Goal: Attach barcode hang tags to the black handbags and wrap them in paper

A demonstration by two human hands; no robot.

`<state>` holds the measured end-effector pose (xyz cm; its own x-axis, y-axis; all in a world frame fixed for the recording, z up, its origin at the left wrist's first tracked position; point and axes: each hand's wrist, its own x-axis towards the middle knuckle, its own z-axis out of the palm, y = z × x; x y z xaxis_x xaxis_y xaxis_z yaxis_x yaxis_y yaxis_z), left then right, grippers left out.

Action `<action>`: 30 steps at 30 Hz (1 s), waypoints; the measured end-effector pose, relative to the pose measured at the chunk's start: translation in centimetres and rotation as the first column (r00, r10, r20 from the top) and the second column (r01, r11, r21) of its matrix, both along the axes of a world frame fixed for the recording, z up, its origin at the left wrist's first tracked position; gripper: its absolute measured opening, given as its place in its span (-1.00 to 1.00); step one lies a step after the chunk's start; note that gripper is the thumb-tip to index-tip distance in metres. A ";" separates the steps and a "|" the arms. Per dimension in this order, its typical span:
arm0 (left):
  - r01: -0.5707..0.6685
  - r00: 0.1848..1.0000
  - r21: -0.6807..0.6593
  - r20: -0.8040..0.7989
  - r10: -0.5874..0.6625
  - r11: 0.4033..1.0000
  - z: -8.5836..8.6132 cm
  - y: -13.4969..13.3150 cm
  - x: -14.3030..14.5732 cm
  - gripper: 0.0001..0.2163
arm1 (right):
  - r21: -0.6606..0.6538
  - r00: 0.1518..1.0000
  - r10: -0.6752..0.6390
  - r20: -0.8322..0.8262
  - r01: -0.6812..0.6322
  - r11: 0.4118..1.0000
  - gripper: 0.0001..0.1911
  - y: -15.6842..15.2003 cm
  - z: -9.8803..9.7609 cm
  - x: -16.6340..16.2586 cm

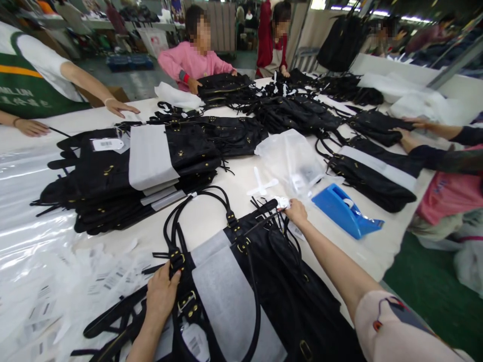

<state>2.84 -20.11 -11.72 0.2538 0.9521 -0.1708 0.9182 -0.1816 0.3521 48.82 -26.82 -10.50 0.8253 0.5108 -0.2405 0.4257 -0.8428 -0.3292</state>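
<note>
A black handbag (279,281) with looped handles and gold-coloured buckles lies in front of me, a sheet of white paper (226,286) wrapped across it. My left hand (162,289) grips the bag's near-left side, beside a handle buckle (176,260). A white barcode tag (195,342) hangs below that buckle. At the bag's far edge, my right hand (296,212) pinches the end of a thin black strap (264,222). Something small and silvery-white shows at those fingertips; its kind is unclear. Right of that hand lies a blue tape dispenser (341,211).
A stack of black bags (105,176) stands at the left. Loose barcode labels (113,276) and clear plastic cover the near-left table. A translucent plastic bag (290,156) lies mid-table. Co-workers stand around the table, including a person in pink (211,65); another person's hands (407,136) touch bags at right.
</note>
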 end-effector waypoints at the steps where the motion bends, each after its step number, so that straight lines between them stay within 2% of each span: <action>1: -0.004 1.000 0.002 0.006 0.004 1.000 0.0 0.0 0.0 -0.42 | 0.010 1.000 -0.003 -0.006 0.003 1.000 -0.40 0.1 0.0 0.1; 6: -0.012 1.000 0.007 0.028 0.012 1.000 -0.2 -0.1 -0.1 -0.42 | 0.079 0.999 -0.016 -0.030 0.018 0.997 -0.60 0.3 0.1 0.6; 10: -0.026 0.999 0.016 0.034 0.026 1.000 -0.5 -0.1 -0.3 -0.47 | 0.187 0.997 -0.033 -0.073 0.046 0.981 -0.75 0.4 0.8 0.8; 13: -0.016 0.999 0.017 0.042 0.016 1.000 -0.7 -0.1 -0.4 -0.48 | 0.286 0.983 -0.027 -0.181 0.079 0.955 -0.78 0.4 2.5 1.3; 16: -0.021 0.998 0.032 0.052 0.019 0.999 -0.6 -0.3 -0.3 -0.51 | 0.365 0.938 0.066 -0.340 0.067 0.929 -0.70 0.7 5.3 0.9; 18: -0.059 0.997 0.061 0.044 0.057 0.996 0.0 -0.6 0.1 -0.51 | 0.444 0.817 0.220 -0.533 0.048 0.895 -0.63 1.3 7.5 -0.6; 19: -0.075 0.997 0.080 0.038 0.072 0.994 0.4 -0.8 0.3 -0.52 | 0.487 0.705 0.313 -0.637 0.053 0.872 -0.59 1.7 8.5 -1.8; 21: -0.085 0.996 0.126 0.043 0.080 0.988 1.5 -1.3 0.8 -0.53 | 0.529 0.411 0.452 -0.792 0.090 0.844 -0.51 2.8 10.1 -5.0; 22: -0.075 0.996 0.147 0.061 0.066 0.986 1.9 -1.5 1.1 -0.54 | 0.524 0.272 0.484 -0.832 0.097 0.846 -0.47 3.5 10.7 -6.9; 24: -0.054 0.989 0.180 0.144 0.028 0.982 2.6 -1.9 1.5 -0.54 | 0.496 0.078 0.492 -0.867 0.050 0.867 -0.41 4.8 11.3 -11.0; 27: -0.063 0.939 0.150 0.345 0.007 0.987 3.0 -2.0 1.8 -0.50 | 0.472 -0.119 0.461 -0.879 -0.089 0.877 -0.37 6.4 11.0 -16.9; 30: -0.096 0.848 0.020 0.526 0.071 0.995 3.2 -2.1 1.7 -0.42 | 0.431 -0.226 0.383 -0.896 -0.229 0.873 -0.36 7.5 9.8 -21.4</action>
<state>4.59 -22.17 -8.52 0.2132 0.9770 0.0075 0.6121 -0.1395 0.7783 27.47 -19.28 -0.66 -0.5310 0.6894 -0.4928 -0.2145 -0.6719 -0.7089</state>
